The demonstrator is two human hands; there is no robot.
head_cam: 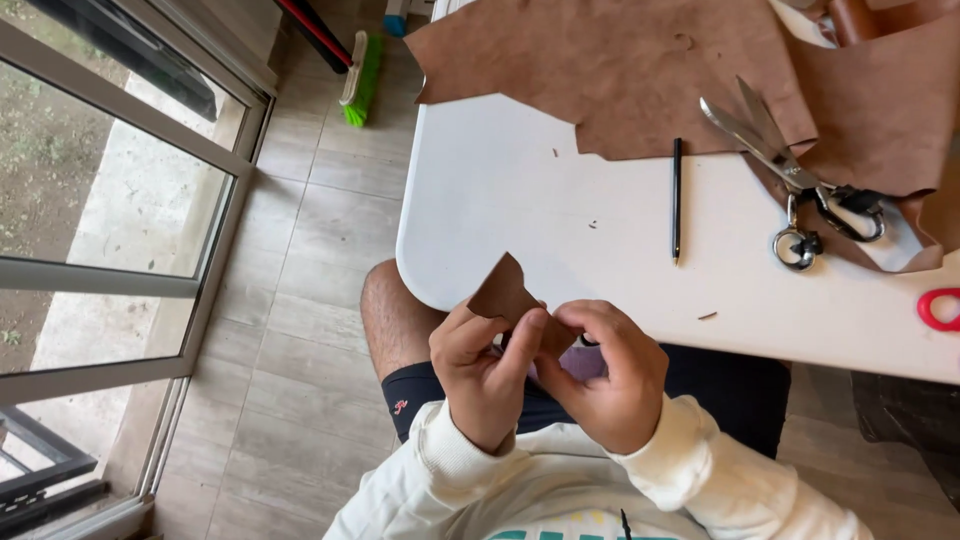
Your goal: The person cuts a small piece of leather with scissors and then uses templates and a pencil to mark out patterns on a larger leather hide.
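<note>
Both hands' grip (545, 345) pinching small angular brown leather scrap (505, 292), matte, soft

Seated person seen from above, cream long-sleeved sweatshirt with ribbed cuffs, teal lettering on the chest, dark shorts with small red emblem, bare knee, left hand (483, 372), right hand (607, 375).
</note>
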